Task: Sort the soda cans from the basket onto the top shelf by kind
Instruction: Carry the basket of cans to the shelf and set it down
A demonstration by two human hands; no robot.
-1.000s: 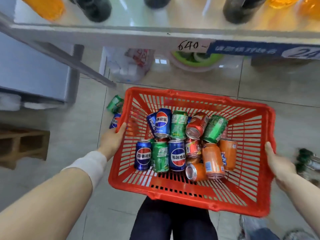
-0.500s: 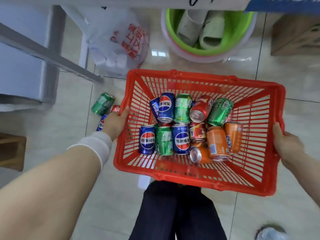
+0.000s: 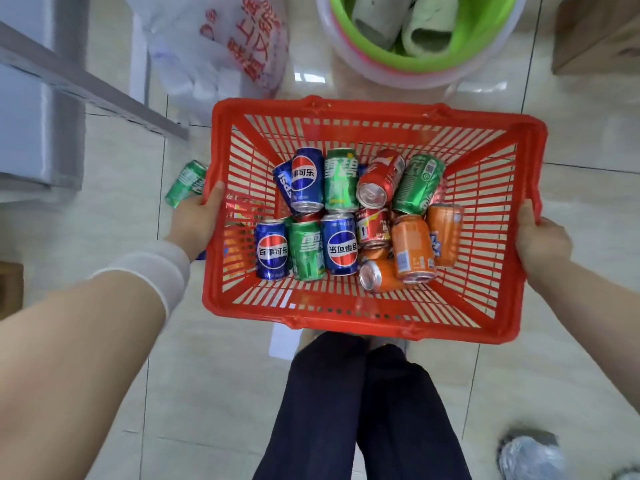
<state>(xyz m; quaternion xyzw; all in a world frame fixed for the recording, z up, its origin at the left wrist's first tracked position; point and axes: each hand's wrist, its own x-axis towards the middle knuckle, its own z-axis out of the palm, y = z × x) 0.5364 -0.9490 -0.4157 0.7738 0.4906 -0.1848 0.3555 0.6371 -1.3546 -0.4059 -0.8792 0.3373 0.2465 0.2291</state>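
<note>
A red slatted plastic basket [image 3: 381, 112] hangs level above the tiled floor, in front of my legs. My left hand [image 3: 197, 220] grips its left rim and my right hand [image 3: 543, 237] grips its right rim. Inside lie several soda cans in a loose heap: blue Pepsi cans [image 3: 341, 247] at the left and middle, green Sprite cans [image 3: 341, 178], red cola cans [image 3: 381, 178] in the middle, orange Fanta cans [image 3: 414, 247] at the right. The top shelf is out of view.
A green Sprite can [image 3: 185, 181] lies on the floor left of the basket. Beyond it stand a white printed plastic bag [image 3: 221, 46], a green-and-white tub [image 3: 415, 60] holding rolled cloths, and a cardboard box [image 3: 595, 32]. A grey shelf frame [image 3: 86, 84] runs along the left.
My view has tilted downward, so the shelf edge with its price tags has left the frame. The basket, held by both hands, now sits higher and larger in view; the cans stay put.
</note>
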